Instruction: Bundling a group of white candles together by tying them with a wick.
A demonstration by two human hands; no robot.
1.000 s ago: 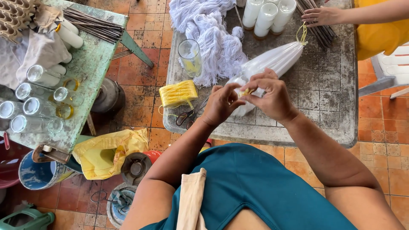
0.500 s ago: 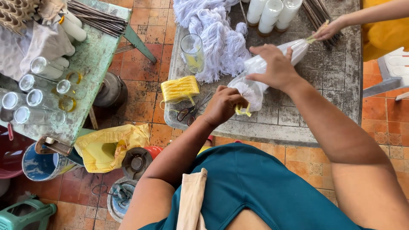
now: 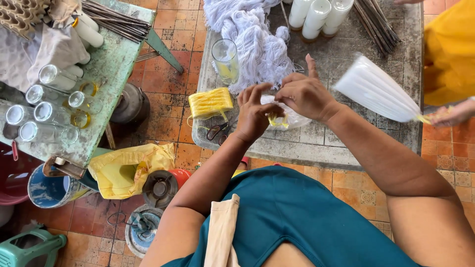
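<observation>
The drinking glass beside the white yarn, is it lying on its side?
No, the drinking glass stands upright on the grey table, just left of the white yarn.

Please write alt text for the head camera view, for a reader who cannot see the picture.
Seen from above, a person's left hand and right hand work a yellow string at a clear plastic bag on a grey stone table. Nearby lie white yarn, a yellow string bundle, a glass and white candles.

Left hand (image 3: 255, 113) fingers pinched, right hand (image 3: 306, 95) close beside, forefinger raised
</observation>
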